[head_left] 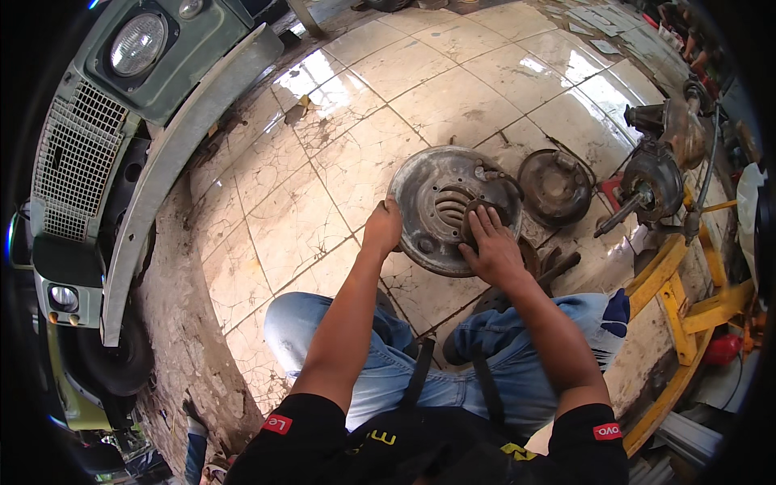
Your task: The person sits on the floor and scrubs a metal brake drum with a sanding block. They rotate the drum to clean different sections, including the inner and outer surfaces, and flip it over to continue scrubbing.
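A round metal brake backing plate (424,182) lies before the person's bent knees, over the tiled floor (299,218), close enough for both arms to reach down to it at ease. The left hand (384,225) has its grip closed on the near-left rim, thumb on top, probably to keep the plate from turning or sliding. The right hand (495,249) lies across the opposite side, fingers extended over a dark flat piece (468,225), seemingly pressing down against the left hand's hold; whether its grip closes on that piece, I cannot tell. A second, smaller round plate (556,191) lies just beyond on the right, apparently set aside within reach, while the bulky axle assembly (653,174) sits farther right, outside the working space.
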The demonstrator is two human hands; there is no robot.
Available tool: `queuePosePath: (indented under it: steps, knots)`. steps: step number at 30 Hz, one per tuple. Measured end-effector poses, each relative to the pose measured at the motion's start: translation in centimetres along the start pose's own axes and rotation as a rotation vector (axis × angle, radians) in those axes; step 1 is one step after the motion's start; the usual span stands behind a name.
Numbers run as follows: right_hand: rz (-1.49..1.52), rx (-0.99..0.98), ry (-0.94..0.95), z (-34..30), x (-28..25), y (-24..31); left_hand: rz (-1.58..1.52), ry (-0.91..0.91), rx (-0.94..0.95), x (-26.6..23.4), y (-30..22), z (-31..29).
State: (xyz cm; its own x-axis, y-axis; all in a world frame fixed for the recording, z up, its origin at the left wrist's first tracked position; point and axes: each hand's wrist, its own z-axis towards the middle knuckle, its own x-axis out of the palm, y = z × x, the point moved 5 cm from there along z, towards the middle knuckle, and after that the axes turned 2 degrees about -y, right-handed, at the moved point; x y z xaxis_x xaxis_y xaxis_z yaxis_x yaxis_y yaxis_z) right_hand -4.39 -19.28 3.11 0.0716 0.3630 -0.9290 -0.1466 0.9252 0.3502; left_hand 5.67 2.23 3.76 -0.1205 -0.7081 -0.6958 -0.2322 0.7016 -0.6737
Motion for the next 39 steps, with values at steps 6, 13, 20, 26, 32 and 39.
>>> queuePosePath:
  steps: [6, 13, 20, 26, 32, 39]
  knots:
    - [0.011, -0.003, 0.107, 0.0, 0.6, 0.7, -0.022, -0.006, -0.025, 0.1, 0.6, -0.3]
    - [-0.125, 0.070, 0.022, 0.6, -0.1, -0.4, -0.406, -0.118, -0.006, 2.1, 2.0, 0.2]
    - [-0.096, 0.082, 0.036, 1.1, -0.5, -0.4, -0.382, -0.231, 0.077, 2.2, 1.8, 0.1]
    - [-0.051, 0.017, 0.005, -0.7, -0.2, 1.4, -0.518, -0.147, 0.047, 2.3, 1.4, 0.4]
    - [-0.029, -0.003, 0.076, -0.7, 1.2, 2.1, -0.531, -0.137, 0.167, 2.1, 1.0, 0.8]
    - [0.020, 0.061, 0.048, 0.4, 0.9, 1.1, -0.475, -0.147, 0.174, 1.8, 0.6, 0.7]
